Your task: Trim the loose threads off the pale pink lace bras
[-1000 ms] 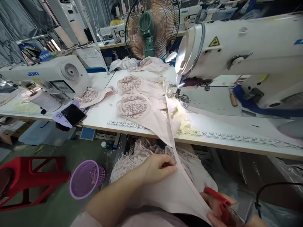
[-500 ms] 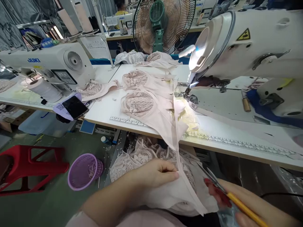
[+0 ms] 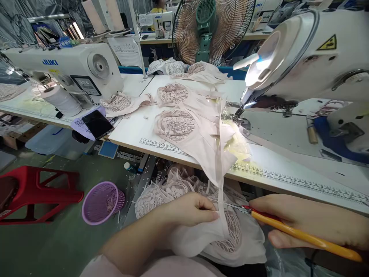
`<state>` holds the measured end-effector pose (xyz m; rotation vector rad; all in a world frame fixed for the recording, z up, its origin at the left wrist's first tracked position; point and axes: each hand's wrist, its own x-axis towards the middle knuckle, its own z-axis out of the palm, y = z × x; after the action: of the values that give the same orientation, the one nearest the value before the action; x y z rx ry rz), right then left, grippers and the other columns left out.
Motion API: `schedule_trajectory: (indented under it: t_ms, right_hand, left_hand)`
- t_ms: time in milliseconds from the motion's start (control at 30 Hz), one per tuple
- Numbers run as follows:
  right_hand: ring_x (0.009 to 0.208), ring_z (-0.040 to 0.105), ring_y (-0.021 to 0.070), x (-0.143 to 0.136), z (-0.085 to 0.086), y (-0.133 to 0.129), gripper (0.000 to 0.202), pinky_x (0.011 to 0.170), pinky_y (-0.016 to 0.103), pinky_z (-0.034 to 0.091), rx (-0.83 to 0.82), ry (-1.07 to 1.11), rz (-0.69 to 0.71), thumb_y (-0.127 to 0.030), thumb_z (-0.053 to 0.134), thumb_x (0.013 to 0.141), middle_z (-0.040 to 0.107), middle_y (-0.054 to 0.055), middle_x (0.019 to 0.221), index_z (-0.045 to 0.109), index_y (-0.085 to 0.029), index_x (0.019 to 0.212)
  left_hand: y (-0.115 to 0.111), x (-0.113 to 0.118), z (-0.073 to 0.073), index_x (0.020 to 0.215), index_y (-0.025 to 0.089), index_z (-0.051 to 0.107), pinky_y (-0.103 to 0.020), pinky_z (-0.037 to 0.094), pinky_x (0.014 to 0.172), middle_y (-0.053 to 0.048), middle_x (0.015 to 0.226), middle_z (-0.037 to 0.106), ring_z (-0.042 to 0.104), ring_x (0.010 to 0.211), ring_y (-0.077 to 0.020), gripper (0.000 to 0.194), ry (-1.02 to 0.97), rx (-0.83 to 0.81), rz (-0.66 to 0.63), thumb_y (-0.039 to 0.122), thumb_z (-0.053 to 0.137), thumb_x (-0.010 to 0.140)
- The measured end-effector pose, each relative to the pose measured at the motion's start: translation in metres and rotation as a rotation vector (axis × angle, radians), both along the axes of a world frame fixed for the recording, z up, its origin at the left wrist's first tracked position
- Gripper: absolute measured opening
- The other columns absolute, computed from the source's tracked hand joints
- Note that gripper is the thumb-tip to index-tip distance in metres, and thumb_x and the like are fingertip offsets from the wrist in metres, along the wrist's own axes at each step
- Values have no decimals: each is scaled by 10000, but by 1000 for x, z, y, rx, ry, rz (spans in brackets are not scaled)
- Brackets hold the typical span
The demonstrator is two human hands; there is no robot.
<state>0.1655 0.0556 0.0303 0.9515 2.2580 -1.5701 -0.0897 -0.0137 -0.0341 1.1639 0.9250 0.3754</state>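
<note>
My left hand [image 3: 196, 209] pinches the edge of a pale pink fabric piece in front of the table's edge. A narrow pale strip [image 3: 221, 181] runs from there up to the lace cup pieces [image 3: 177, 125] on the table. My right hand [image 3: 288, 215] is wrapped round scissors with orange handles [image 3: 305, 234]. Their blades reach left to the strip, just right of my left fingertips; whether they are closed on it I cannot tell. More lace cups [image 3: 157, 196] lie below the table edge, around my left hand.
A lit sewing machine head [image 3: 276, 65] stands at the right, another machine [image 3: 72, 69] at the left with a phone [image 3: 97, 124] near it. A fan [image 3: 213, 27] stands behind. A purple basket [image 3: 99, 204] and red stool [image 3: 43, 192] are on the floor.
My right hand and the scissors have moved up and left, bringing the blades to the strip. The lower end of the fabric has shifted left. The whole view has turned slightly.
</note>
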Motion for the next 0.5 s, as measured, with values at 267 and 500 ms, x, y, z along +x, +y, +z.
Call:
schedule_trajectory:
  t_ms: [267, 500]
  right_hand:
    - [570, 262, 131, 10, -19, -4, 605, 496, 271, 169, -66, -111, -74, -805, 608, 767, 358, -52, 620, 490, -218, 682]
    - [730, 469, 202, -5, -44, -36, 756, 668, 298, 429, 80, 375, -352, -959, 590, 609, 517, -2, 807, 530, -231, 803]
  left_hand:
    - [1, -6, 3, 607, 161, 565, -254, 302, 549, 43, 596, 460, 391, 573, -100, 241, -20, 44, -31, 278, 654, 797]
    - [-2, 3, 26, 704, 140, 722, -285, 485, 695, -91, 808, 688, 625, 743, -185, 298, -112, 332, 56, 400, 658, 834]
